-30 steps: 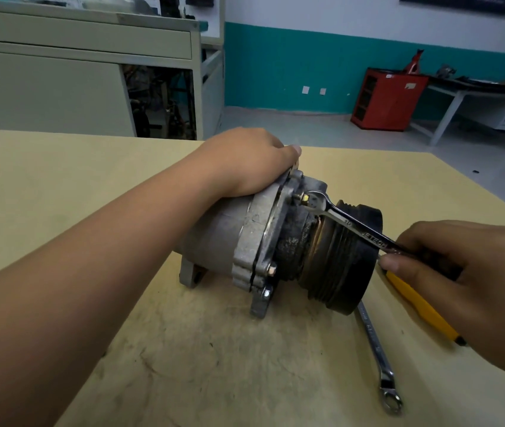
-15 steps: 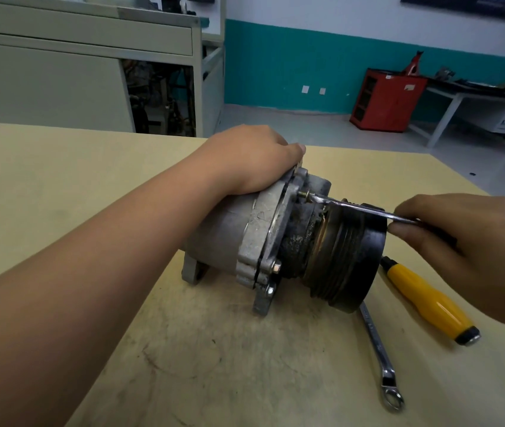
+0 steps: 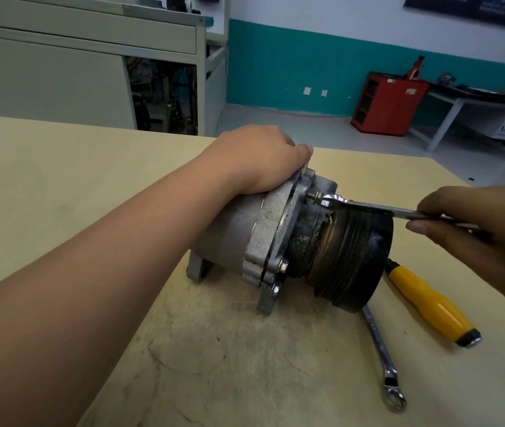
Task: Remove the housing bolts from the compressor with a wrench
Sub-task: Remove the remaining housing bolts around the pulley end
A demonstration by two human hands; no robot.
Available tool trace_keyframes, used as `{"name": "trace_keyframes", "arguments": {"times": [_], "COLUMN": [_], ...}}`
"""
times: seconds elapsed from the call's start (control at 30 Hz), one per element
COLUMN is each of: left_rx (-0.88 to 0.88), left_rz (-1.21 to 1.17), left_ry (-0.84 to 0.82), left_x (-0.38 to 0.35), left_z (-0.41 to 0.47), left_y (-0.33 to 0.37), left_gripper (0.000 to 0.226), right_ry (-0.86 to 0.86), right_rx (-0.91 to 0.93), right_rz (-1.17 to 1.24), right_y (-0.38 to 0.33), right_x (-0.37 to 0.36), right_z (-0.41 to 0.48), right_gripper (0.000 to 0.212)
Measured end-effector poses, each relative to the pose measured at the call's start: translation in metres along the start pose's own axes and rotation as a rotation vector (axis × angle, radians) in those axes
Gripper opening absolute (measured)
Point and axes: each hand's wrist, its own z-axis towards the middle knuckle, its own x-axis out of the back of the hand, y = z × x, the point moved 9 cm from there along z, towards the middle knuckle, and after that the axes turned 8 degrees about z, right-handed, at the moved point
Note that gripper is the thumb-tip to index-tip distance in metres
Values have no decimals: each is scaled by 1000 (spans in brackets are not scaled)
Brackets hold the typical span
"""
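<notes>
Tabletop (image 3: 45, 180) of pale, scuffed wood fills the foreground, and the person's bare left forearm reaches across it from the lower left. Nearest on the right a spare wrench (image 3: 380, 346) lies flat on the wood, its ring end toward the camera and its far end running under the edge of the pulley (image 3: 356, 257). Just beside it, farther right, a screwdriver (image 3: 426, 300) with a yellow handle lies flat, its black cap toward the camera. Behind these the compressor (image 3: 269, 241) lies on its side in the middle of the table, grey housing to the left and the black grooved pulley to the right. A lower bolt (image 3: 282, 268) sits seated in the near side of the flange. The left hand (image 3: 260, 158) lies over the top of the housing, fingers bent over it and thumb along the flange, gripping it. At the top of the flange an upper bolt (image 3: 314, 197) stands out with bare shank showing, and the open end of the wrench (image 3: 365, 206) sits on its head. The wrench runs nearly level to the right, above the pulley, into the right hand (image 3: 476, 223), which pinches its shaft between thumb and curled fingers. Beyond the table stand a grey cabinet (image 3: 75, 72) on the left, a red cabinet (image 3: 388, 107) against the teal wall (image 3: 276, 66), and a white bench (image 3: 460, 103) at far right
</notes>
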Motion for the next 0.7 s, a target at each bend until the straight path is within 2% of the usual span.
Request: {"name": "trace_keyframes", "arguments": {"times": [0.1, 0.2, 0.27, 0.4, 0.5, 0.63, 0.7], "left_rx": [6, 13, 16, 26, 24, 27, 27], "left_rz": [-1, -5, -3, -6, -9, -10, -11], "left_ry": [4, 5, 5, 5, 7, 3, 2], "left_x": [1, 1, 0, 2, 2, 1, 1], "left_z": [0, -1, -1, -1, -1, 0, 0], "left_y": [-1, -2, -2, -3, -3, -3, -3], "left_gripper": [51, 49, 47, 46, 46, 48, 49], "right_ry": [-11, 20, 37, 64, 79, 73, 112], "right_rx": [-40, -90, -104, -151, -135, -128, -76], "right_rz": [51, 82, 103, 190, 145, 112, 51], "right_y": [-6, -9, -8, -8, -9, -7, -9], "right_x": [-2, -2, -1, 0, -3, -7, -5], "right_z": [-4, -7, -10, -12, -12, -12, -13], "right_gripper": [22, 50, 58, 40, 28, 33, 22]}}
